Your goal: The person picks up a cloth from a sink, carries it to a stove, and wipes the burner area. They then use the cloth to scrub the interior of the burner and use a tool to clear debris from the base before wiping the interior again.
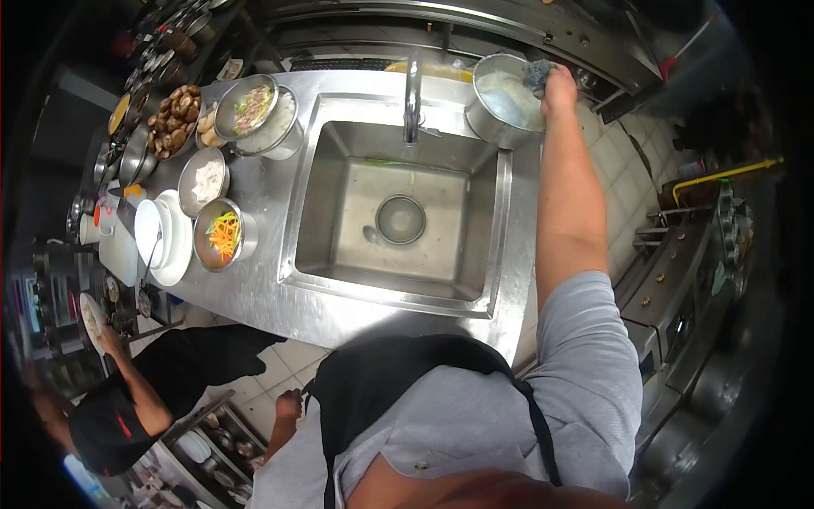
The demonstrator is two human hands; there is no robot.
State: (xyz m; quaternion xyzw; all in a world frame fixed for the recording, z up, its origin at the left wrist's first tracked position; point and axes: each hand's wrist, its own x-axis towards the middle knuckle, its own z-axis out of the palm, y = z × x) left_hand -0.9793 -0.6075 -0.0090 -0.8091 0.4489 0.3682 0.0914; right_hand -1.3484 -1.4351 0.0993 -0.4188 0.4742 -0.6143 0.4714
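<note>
My right hand (pixel 560 89) reaches out over the far right corner of the counter, its fingers closed around a dark grey scouring pad (pixel 538 74). The pad is at the rim of a tall metal pot (pixel 494 127), which holds cloudy liquid and a pale rounded thing I cannot make out. At my side, away from the counter, hangs my left hand (pixel 289 404), fingers curled and nothing visible in them. Between me and the pot lies a steel sink (pixel 356 204) with a round drain strainer (pixel 400 220) and a few green scraps.
A faucet (pixel 412 102) rises behind the sink. On the left stand bowls of sliced carrots (pixel 224 235), white pieces (pixel 208 180) and mushrooms (pixel 175 119), plus stacked white plates (pixel 175 263). A co-worker (pixel 127 407) at lower left carries a plate (pixel 91 322).
</note>
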